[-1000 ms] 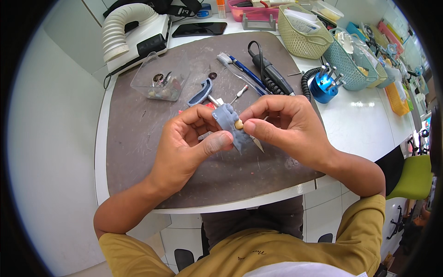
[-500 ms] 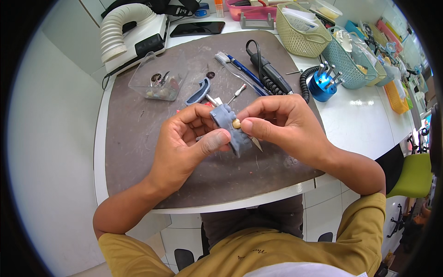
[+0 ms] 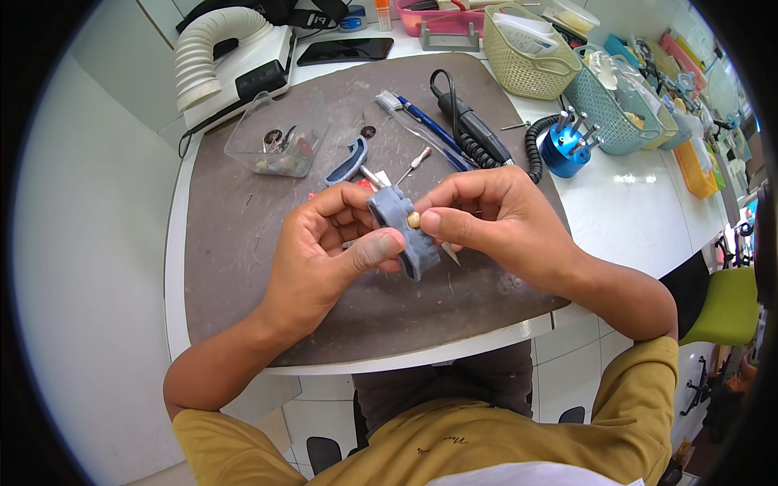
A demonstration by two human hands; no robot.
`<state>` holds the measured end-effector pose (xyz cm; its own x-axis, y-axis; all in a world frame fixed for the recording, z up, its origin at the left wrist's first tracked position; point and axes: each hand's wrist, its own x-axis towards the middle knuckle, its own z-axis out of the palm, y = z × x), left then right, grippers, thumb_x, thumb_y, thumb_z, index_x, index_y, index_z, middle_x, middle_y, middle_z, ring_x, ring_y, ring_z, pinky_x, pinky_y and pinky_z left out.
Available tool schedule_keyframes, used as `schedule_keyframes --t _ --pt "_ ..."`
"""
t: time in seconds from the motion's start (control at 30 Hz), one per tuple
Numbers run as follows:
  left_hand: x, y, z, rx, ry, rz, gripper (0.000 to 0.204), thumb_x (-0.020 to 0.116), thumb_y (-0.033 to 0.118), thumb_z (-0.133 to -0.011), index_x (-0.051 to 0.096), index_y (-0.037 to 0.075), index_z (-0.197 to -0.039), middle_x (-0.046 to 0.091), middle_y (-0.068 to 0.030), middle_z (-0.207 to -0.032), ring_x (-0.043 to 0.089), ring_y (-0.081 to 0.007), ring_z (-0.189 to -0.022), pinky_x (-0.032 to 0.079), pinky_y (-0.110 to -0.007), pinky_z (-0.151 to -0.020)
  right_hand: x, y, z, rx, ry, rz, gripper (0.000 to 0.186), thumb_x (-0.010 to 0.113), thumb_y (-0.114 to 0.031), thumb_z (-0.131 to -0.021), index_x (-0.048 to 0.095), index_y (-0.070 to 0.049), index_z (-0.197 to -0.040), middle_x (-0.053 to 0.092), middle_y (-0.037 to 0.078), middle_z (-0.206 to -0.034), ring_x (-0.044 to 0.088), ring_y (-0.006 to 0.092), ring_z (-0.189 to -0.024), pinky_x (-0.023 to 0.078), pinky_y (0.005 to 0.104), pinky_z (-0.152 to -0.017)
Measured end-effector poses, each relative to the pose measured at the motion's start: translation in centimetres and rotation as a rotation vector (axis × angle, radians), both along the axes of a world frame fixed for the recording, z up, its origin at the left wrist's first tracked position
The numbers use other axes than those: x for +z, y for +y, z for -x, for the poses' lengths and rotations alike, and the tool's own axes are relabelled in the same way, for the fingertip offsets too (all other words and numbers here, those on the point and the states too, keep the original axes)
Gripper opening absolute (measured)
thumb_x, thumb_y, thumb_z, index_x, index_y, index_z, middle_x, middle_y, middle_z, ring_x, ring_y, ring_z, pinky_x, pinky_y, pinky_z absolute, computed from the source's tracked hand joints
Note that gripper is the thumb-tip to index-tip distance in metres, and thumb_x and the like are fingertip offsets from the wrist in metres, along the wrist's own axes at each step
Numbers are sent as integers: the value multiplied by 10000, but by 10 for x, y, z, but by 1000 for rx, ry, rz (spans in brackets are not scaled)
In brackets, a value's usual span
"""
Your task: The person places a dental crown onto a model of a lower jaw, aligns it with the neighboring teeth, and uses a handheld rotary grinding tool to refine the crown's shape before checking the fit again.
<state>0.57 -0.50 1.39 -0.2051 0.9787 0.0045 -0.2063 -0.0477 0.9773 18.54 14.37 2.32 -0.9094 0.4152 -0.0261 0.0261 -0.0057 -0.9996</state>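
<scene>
Above the brown mat, my left hand grips a grey-blue dental model between thumb and fingers, tilted with its row of teeth toward the right. A small yellowish dental crown sits against the teeth of this model. The thumb and index finger of my right hand pinch the crown there; how fully it is seated cannot be seen. Below the right fingers, a pale pointed tip shows, its other end hidden. Just beyond my hands lie another curved grey-blue model piece and a small thin-tipped tool.
A clear plastic box with small parts stands on the mat at left. Toward the back right lie a toothbrush, a dark rotary handpiece and a blue bur holder. Woven baskets line the back right.
The dental model has tipped slightly in my left hand, showing more of its underside edge. My right fingers stay at the crown, shifted a touch left.
</scene>
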Motion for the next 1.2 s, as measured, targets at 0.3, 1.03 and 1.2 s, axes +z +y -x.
schedule_keyframes --t 0.3,1.03,1.2 --pt "0 -1 -5 38 132 -21 246 770 79 -908 602 29 -1080 651 -53 -1017 652 -118 -953 605 -296 -832 5 2 0 -3 -76 -10 246 770 -231 -940 774 1 -1022 717 2 -821 604 30 -724 478 213 -644" --pt "-3 -2 -9 64 230 -2 212 725 12 -902 578 31 -1053 593 -26 -1052 613 -96 -1017 584 -280 -879 -9 -8 3 -145 60 -336 187 760 -156 -871 746 27 -901 696 28 -758 614 59 -692 511 236 -653" --pt "-10 0 -4 107 223 -20 224 716 32 -913 587 31 -1096 608 -28 -1070 617 -98 -1023 562 -270 -909 1 0 2 -106 -72 -140 137 749 -118 -900 710 11 -921 683 -7 -812 612 40 -721 493 212 -649"
